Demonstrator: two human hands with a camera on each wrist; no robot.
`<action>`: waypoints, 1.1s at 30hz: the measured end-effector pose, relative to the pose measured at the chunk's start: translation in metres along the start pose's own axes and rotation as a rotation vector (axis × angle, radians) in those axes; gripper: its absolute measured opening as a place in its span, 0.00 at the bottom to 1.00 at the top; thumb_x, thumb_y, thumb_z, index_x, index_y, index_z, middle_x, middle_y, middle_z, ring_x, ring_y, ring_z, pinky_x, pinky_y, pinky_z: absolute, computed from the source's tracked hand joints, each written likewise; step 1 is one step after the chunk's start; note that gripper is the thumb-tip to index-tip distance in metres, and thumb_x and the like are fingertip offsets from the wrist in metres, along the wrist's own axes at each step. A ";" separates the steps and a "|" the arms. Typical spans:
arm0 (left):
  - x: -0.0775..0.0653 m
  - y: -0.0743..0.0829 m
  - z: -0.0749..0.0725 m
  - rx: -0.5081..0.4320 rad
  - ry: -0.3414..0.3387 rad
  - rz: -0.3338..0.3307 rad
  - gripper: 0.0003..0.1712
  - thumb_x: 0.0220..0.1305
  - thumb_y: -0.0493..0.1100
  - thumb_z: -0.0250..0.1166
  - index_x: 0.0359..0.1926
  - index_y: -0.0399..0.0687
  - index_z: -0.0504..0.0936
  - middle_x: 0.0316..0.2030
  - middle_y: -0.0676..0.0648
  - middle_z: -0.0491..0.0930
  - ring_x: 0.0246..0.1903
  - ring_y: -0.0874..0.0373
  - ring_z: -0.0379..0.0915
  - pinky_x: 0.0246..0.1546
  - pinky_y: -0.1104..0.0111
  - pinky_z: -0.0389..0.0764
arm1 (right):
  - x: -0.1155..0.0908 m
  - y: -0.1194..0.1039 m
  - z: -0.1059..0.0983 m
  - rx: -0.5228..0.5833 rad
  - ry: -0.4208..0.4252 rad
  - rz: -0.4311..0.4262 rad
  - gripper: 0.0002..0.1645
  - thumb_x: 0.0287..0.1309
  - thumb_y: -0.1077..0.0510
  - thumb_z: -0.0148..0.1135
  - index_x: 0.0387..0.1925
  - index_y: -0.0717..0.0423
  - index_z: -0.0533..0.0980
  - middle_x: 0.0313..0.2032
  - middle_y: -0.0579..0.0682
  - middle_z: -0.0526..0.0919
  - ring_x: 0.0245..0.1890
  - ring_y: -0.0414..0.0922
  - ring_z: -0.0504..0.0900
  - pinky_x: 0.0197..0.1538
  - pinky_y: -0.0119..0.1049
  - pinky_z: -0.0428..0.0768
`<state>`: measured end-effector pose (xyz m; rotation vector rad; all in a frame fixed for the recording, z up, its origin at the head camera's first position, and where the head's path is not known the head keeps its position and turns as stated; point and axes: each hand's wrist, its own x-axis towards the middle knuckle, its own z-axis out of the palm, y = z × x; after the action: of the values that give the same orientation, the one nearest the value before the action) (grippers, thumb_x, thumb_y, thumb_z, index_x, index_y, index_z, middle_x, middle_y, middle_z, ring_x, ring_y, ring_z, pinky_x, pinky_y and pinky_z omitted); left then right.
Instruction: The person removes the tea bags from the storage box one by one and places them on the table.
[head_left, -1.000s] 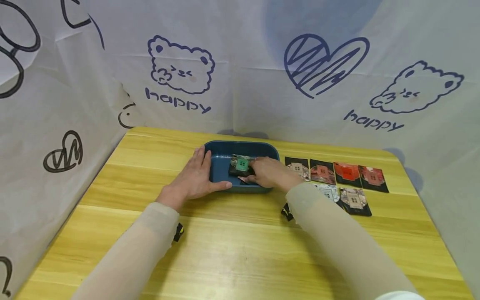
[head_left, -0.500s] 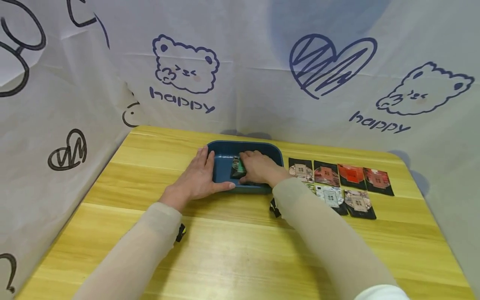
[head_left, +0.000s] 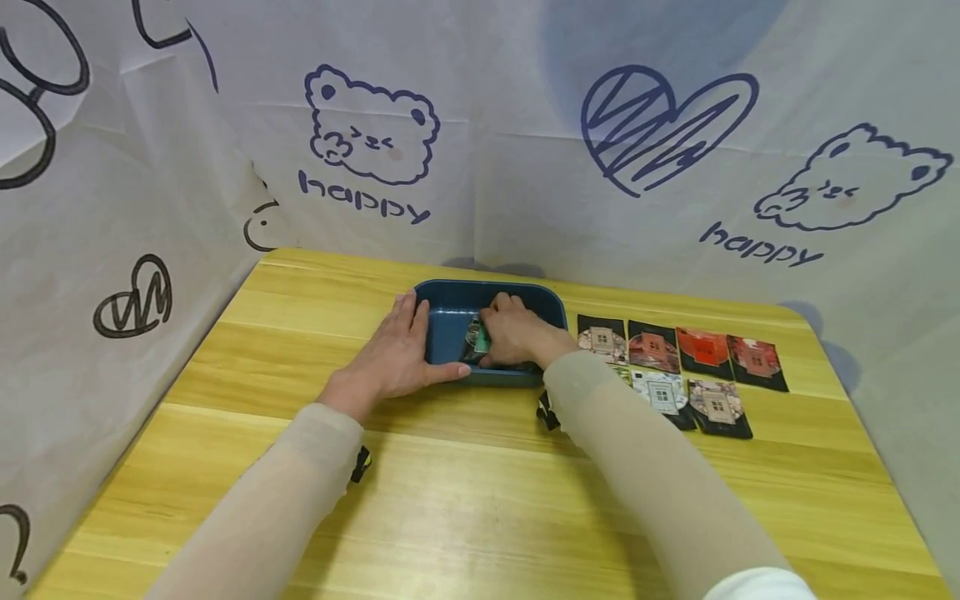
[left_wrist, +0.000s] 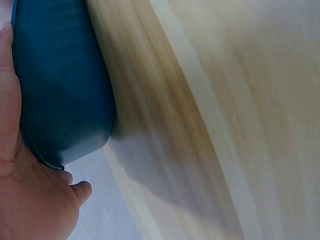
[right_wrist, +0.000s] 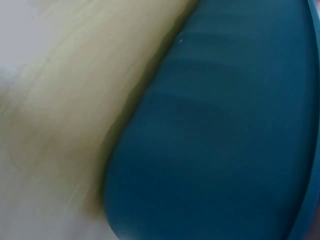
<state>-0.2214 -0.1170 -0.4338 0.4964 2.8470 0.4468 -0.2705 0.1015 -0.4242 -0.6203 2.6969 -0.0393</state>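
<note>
A dark blue rectangular basin (head_left: 447, 335) stands near the back of the table. My left hand (head_left: 390, 350) rests against its left end, fingers straight along the side and thumb stretched along the front rim. In the left wrist view that hand (left_wrist: 35, 200) lies against the basin's outer wall (left_wrist: 65, 85). My right hand (head_left: 517, 333) reaches inside, its fingers curled around a small black packet with a green label (head_left: 477, 340). The packet is tilted, and its right part is hidden by the hand. Only the basin's outside (right_wrist: 215, 125) fills the right wrist view.
Flat black packets with pictured labels lie in two rows right of the basin, among them a red one (head_left: 703, 353) and a white one (head_left: 662, 398). The wooden table (head_left: 465, 483) meets a white cloth wall (head_left: 510, 200) printed with bears and hearts.
My right hand has shifted left over the green-labelled packet, covering more of it, and its fingers have curled in. The packet has tilted. My left hand has stayed at the basin's end.
</note>
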 end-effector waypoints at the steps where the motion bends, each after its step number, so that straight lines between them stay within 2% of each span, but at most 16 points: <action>1: 0.000 0.000 0.000 0.001 0.001 0.000 0.77 0.60 0.87 0.56 0.84 0.36 0.37 0.84 0.34 0.27 0.84 0.39 0.26 0.83 0.48 0.44 | 0.000 0.000 0.000 -0.002 -0.003 -0.001 0.54 0.65 0.37 0.72 0.81 0.57 0.60 0.76 0.61 0.60 0.74 0.58 0.64 0.73 0.53 0.73; 4: 0.000 0.000 0.000 0.002 0.007 0.001 0.77 0.59 0.87 0.56 0.84 0.36 0.37 0.84 0.34 0.28 0.84 0.39 0.26 0.83 0.47 0.44 | -0.001 -0.001 -0.001 -0.007 -0.019 -0.005 0.53 0.66 0.38 0.70 0.81 0.57 0.60 0.79 0.61 0.59 0.77 0.60 0.61 0.77 0.54 0.68; 9: 0.000 0.000 0.000 -0.003 0.005 0.000 0.76 0.60 0.86 0.56 0.85 0.36 0.37 0.84 0.34 0.28 0.84 0.40 0.25 0.83 0.47 0.45 | 0.000 -0.002 -0.003 -0.019 -0.053 -0.010 0.56 0.68 0.37 0.68 0.83 0.58 0.54 0.81 0.60 0.58 0.81 0.60 0.58 0.81 0.54 0.61; 16: 0.001 0.001 0.001 -0.026 0.002 -0.004 0.77 0.59 0.86 0.57 0.85 0.37 0.37 0.85 0.36 0.27 0.84 0.41 0.24 0.83 0.48 0.44 | 0.001 -0.004 -0.005 0.029 -0.088 -0.006 0.58 0.69 0.40 0.69 0.85 0.58 0.49 0.83 0.59 0.53 0.83 0.59 0.52 0.82 0.55 0.56; 24: 0.001 0.002 0.000 -0.026 -0.005 -0.012 0.77 0.59 0.86 0.57 0.85 0.37 0.36 0.85 0.36 0.26 0.85 0.41 0.25 0.84 0.48 0.44 | -0.003 -0.002 -0.006 0.025 -0.036 -0.009 0.57 0.68 0.42 0.71 0.85 0.55 0.51 0.81 0.59 0.54 0.81 0.56 0.56 0.78 0.52 0.67; 29: -0.001 0.002 -0.001 -0.023 0.002 -0.011 0.76 0.60 0.86 0.58 0.85 0.37 0.37 0.84 0.35 0.27 0.84 0.40 0.26 0.83 0.48 0.45 | -0.008 0.001 -0.008 0.002 -0.005 -0.041 0.55 0.66 0.42 0.72 0.83 0.55 0.55 0.81 0.59 0.58 0.81 0.58 0.57 0.80 0.53 0.62; 33: -0.001 0.002 -0.001 -0.031 0.006 -0.008 0.77 0.59 0.85 0.58 0.85 0.37 0.38 0.84 0.35 0.27 0.84 0.39 0.27 0.83 0.47 0.45 | -0.013 0.002 -0.011 -0.017 0.009 -0.057 0.56 0.66 0.41 0.72 0.83 0.57 0.54 0.81 0.59 0.59 0.81 0.58 0.57 0.83 0.52 0.56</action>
<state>-0.2199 -0.1164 -0.4319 0.4783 2.8426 0.4906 -0.2641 0.1085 -0.4099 -0.7038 2.6904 -0.0340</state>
